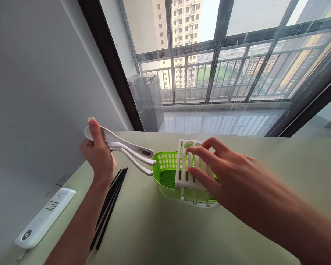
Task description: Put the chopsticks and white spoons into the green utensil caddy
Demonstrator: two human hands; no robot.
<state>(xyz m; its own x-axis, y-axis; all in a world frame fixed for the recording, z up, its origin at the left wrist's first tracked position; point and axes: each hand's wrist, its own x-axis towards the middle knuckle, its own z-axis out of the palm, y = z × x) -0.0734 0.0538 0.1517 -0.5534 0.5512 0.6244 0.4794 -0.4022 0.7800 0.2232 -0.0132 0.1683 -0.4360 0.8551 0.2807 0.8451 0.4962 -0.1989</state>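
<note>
My left hand (pixel 100 151) is closed around three white spoons (pixel 132 160), its thumb over the bowl of the top one. Their handles point right, and the tips reach the left rim of a green basket (pixel 168 187). A small dark label marks the top handle. Over the right part of the basket sits a white slotted rack (pixel 183 165), with slots and round holes. My right hand (pixel 215 163) grips this rack from the right, fingers bent over its top and far edge. Part of the rack and the basket's right end are hidden behind that hand.
Several black chopsticks (pixel 110 209) lie on the pale green table (pixel 160 235), beside my left forearm. A white oblong case (pixel 45 217) rests at the table's left edge, by the wall. Behind the table's far edge stands a large window (pixel 209 73).
</note>
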